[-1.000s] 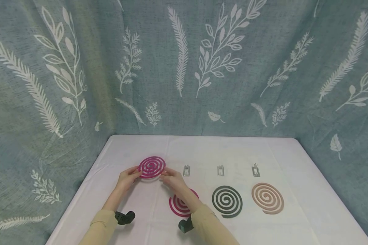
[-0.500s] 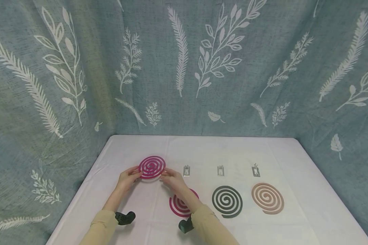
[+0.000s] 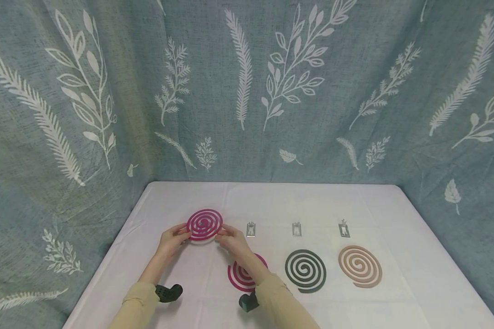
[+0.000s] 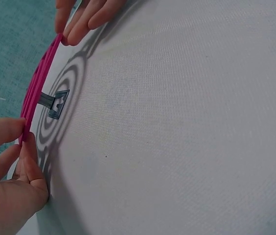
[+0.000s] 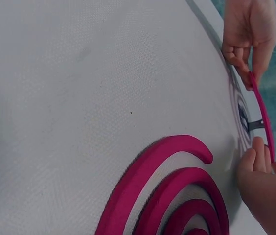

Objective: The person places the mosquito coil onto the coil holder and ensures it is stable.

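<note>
**A line-up two rows deep**

Here's the white table (image 3: pixel 428 278), lightly creased, its far corners rounded, and on the near side three spirals lie flat: a pink coil (image 5: pixel 157 205), partly hidden in the head view, then a dark green coil (image 3: pixel 305 268), then a brown coil (image 3: pixel 358 263) out on the right! Behind them, small metal uprights: the first stand (image 3: pixel 251 224), the second stand (image 3: pixel 297 223), the third stand (image 3: pixel 344 224)! And at the row's left end, a fourth stand (image 4: pixel 46 100), base frame on the surface!
</note>
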`<act>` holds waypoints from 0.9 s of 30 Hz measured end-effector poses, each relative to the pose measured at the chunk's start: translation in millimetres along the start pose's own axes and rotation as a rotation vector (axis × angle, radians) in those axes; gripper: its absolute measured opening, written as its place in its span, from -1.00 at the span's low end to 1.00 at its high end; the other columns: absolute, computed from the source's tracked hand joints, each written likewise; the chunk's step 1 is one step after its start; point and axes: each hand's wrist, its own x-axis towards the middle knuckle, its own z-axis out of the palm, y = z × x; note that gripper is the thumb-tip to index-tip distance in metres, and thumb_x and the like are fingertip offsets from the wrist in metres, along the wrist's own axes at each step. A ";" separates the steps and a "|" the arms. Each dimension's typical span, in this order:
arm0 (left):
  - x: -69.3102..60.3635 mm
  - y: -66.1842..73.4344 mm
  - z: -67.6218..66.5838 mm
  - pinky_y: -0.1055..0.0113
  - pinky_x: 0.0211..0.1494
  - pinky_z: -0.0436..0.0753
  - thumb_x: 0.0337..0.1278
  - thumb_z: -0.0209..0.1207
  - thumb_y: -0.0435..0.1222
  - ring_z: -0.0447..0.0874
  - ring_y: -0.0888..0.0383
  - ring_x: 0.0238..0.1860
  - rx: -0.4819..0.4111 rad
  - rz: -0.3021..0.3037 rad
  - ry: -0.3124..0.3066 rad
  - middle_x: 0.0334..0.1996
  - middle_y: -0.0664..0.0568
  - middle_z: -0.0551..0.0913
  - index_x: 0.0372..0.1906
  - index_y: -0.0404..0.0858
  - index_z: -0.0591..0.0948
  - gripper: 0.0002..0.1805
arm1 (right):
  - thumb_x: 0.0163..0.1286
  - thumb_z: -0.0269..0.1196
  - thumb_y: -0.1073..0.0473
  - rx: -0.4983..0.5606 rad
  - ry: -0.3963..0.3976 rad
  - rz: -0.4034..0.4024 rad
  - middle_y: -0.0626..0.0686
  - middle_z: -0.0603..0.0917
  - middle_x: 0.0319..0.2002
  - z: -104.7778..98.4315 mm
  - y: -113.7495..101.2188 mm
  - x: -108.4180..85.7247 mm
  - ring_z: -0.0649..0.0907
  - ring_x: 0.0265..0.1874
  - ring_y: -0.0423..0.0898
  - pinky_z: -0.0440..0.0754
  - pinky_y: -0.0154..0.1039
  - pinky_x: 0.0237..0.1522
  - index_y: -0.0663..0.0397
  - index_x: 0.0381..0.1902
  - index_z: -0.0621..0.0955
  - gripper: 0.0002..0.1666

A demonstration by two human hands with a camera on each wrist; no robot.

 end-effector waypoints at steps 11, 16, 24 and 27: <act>1.4 -2.0 0.7 0.40 0.04 0.59 0.24 0.10 -0.37 0.55 0.23 -0.08 0.016 -0.003 0.002 0.16 -0.38 0.45 0.31 -0.51 0.27 -0.42 | 0.28 0.18 0.30 -0.036 0.004 -0.005 0.21 0.59 0.07 -0.9 -0.4 -0.2 0.61 0.01 -0.05 0.52 -0.10 0.20 0.29 0.35 0.29 -0.32; 2.7 -3.0 1.5 0.33 0.11 0.58 0.26 0.09 -0.36 0.53 0.03 0.07 0.013 -0.001 0.000 0.20 -0.41 0.41 0.32 -0.51 0.26 -0.42 | 0.28 0.18 0.30 -0.034 0.004 -0.004 0.20 0.60 0.06 -1.3 0.3 0.9 0.61 0.02 -0.06 0.51 -0.11 0.20 0.28 0.34 0.31 -0.33; 3.3 -2.8 1.1 0.46 -0.02 0.58 0.24 0.10 -0.36 0.55 0.10 0.02 0.018 -0.002 0.008 0.18 -0.39 0.42 0.30 -0.51 0.28 -0.43 | 0.29 0.18 0.27 -0.065 -0.013 -0.004 0.14 0.62 0.02 -2.8 1.6 1.6 0.61 -0.04 -0.14 0.52 -0.12 0.20 0.25 0.35 0.31 -0.33; 3.5 -2.7 1.3 0.47 -0.04 0.57 0.24 0.10 -0.37 0.54 0.04 0.05 0.011 -0.001 0.011 0.18 -0.40 0.42 0.30 -0.51 0.29 -0.43 | 0.29 0.19 0.26 -0.071 -0.011 0.004 0.12 0.63 0.01 -3.2 2.3 2.4 0.62 -0.05 -0.15 0.53 -0.13 0.19 0.25 0.35 0.31 -0.33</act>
